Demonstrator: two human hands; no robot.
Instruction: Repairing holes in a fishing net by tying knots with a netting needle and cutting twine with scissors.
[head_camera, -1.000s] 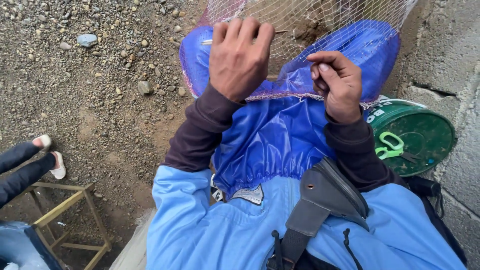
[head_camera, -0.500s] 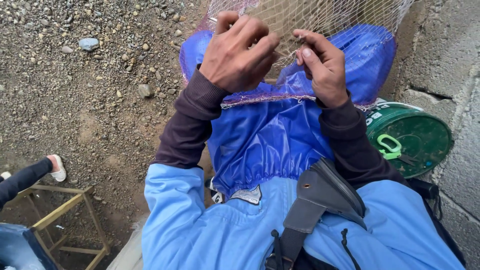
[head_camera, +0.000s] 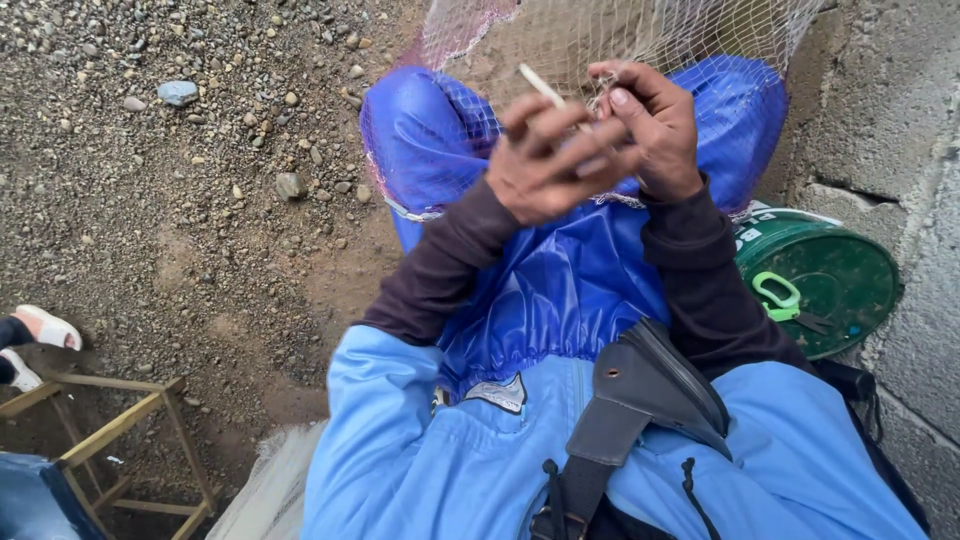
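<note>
Both hands — left hand (head_camera: 545, 165), right hand (head_camera: 650, 125) — pinch the net (head_camera: 600, 35)

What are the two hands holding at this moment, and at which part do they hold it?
The left hand grips a thin pale stick by its lower end. The right hand pinches the beige mesh fishing net at its lower edge.

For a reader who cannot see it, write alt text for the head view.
Two hands, the left hand and right hand, meet over a net draped across blue-clad knees, the left holding a pale stick. A green bucket lid lies at right, gravel at left.
</note>
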